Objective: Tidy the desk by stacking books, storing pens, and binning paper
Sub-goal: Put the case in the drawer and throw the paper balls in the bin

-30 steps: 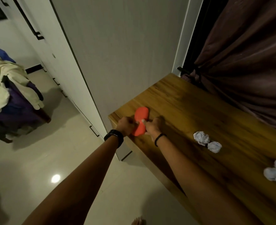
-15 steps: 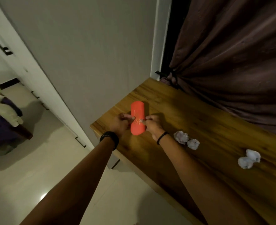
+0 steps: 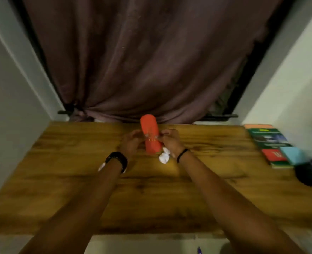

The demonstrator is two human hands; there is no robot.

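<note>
Over the wooden desk (image 3: 78, 180) before a dark curtain, left grip (image 3: 131, 143) and right grip (image 3: 170, 142) pinch the orange pencil case (image 3: 150, 136); pen storing seems underway, and next the crumpled paper (image 3: 164, 157) needs binning.

One wide-angle camera, worn on the person's head, looks forward and down along both forearms. The left hand (image 3: 131, 143) and the right hand (image 3: 170, 141), holding the orange pencil case (image 3: 150, 137), are at arm's length, near the middle of the view. Beyond the fingers hangs the curtain (image 3: 142, 61); under them spreads the wooden desk (image 3: 74, 180); well to their right, a stack of books (image 3: 269, 142) nears the blurred edge.
</note>
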